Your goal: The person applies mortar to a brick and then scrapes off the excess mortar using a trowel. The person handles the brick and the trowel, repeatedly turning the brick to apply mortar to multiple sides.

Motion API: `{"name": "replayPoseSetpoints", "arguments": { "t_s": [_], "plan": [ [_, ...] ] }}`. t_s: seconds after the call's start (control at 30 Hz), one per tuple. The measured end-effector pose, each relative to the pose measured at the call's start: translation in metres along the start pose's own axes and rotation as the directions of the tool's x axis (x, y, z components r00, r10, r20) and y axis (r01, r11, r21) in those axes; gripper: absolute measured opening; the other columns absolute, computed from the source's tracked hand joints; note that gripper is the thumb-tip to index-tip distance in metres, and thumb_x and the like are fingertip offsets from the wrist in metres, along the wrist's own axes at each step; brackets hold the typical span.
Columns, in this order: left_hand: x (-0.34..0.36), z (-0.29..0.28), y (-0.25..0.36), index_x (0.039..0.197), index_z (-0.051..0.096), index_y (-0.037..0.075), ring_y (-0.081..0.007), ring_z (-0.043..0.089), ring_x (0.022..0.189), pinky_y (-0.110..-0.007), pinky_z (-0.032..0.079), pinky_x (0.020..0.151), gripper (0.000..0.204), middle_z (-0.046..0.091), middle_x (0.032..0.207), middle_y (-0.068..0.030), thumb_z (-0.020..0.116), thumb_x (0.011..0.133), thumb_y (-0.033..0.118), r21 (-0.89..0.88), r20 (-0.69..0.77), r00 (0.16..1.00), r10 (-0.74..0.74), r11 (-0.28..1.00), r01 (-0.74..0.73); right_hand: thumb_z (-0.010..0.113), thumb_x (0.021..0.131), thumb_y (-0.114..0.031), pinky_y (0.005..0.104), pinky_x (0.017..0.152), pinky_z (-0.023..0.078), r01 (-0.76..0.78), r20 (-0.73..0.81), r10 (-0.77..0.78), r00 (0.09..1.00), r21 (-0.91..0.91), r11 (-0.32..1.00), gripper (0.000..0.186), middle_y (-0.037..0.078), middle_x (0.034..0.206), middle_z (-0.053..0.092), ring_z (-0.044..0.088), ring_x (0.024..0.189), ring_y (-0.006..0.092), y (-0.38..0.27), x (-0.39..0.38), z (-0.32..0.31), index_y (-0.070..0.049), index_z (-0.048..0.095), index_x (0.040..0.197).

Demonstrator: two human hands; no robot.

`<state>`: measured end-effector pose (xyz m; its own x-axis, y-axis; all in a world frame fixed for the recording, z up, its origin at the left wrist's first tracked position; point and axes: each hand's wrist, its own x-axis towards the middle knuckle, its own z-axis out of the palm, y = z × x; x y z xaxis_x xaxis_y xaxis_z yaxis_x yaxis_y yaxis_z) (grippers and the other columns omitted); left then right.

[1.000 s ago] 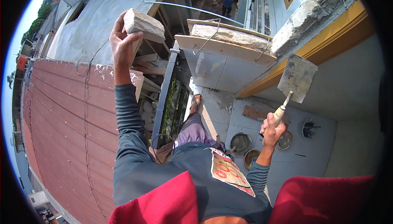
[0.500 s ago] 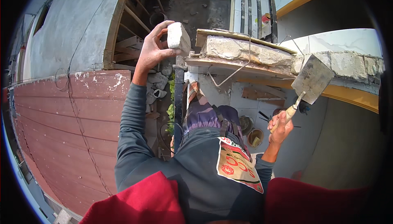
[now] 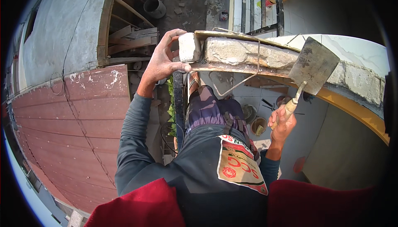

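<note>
At the left end of the row of pale bricks (image 3: 244, 54), the left hand (image 3: 165, 61) holds a pale block (image 3: 189, 47), thumb and fingers spread wide. A thin gap parts block and row; I can't tell if the block touches the front board (image 3: 240, 69). The right hand (image 3: 283, 121) curls tight around a trowel (image 3: 315, 65), whose blade hides some bricks. The shirt's patch (image 3: 242, 164) has printed letters. Past the back board (image 3: 253, 37), open space drops to grey ground (image 3: 188, 9).
</note>
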<state>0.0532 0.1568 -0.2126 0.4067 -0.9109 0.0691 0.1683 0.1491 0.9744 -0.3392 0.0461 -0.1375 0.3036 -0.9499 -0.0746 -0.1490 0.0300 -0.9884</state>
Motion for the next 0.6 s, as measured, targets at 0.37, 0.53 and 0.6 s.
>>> {"name": "replayPoseSetpoints", "arguments": {
  "t_s": [0.37,0.53,0.6],
  "plan": [
    [0.012,0.012,0.002,0.140,0.041,0.008,-0.0250,0.046,0.135,-0.046,0.046,0.108,0.070,0.049,0.137,-0.0124,0.079,0.086,0.028,0.121,0.158,0.985,-0.069,0.991,0.050,0.069,0.097,-0.041,0.0250,0.045,0.042,0.074,0.061,-0.073,0.995,-0.005,0.997,0.045,0.006,0.065,0.050,0.048,0.050,0.0119,-0.011,0.000,0.006,0.002,0.054,0.095],
    [0.009,0.022,0.002,0.135,0.045,0.005,-0.0211,0.049,0.129,-0.038,0.041,0.108,0.054,0.053,0.130,-0.0117,0.072,0.092,0.022,0.110,0.037,0.995,-0.091,0.990,0.086,0.072,0.096,-0.036,0.0248,0.047,0.042,0.057,0.042,-0.058,0.997,0.045,0.997,0.043,0.005,0.065,0.050,0.049,0.052,0.0115,-0.008,-0.002,0.012,0.001,0.053,0.089],
    [0.011,0.026,0.002,0.135,0.046,0.003,-0.0211,0.051,0.127,-0.038,0.041,0.108,0.056,0.054,0.129,-0.0114,0.074,0.092,0.025,0.146,0.016,0.997,-0.077,0.987,0.074,0.072,0.096,-0.036,0.0247,0.047,0.042,0.057,0.046,-0.059,0.997,0.033,0.998,0.042,0.006,0.065,0.050,0.049,0.052,0.0115,-0.011,-0.002,0.012,0.002,0.053,0.090]
  ]
}}
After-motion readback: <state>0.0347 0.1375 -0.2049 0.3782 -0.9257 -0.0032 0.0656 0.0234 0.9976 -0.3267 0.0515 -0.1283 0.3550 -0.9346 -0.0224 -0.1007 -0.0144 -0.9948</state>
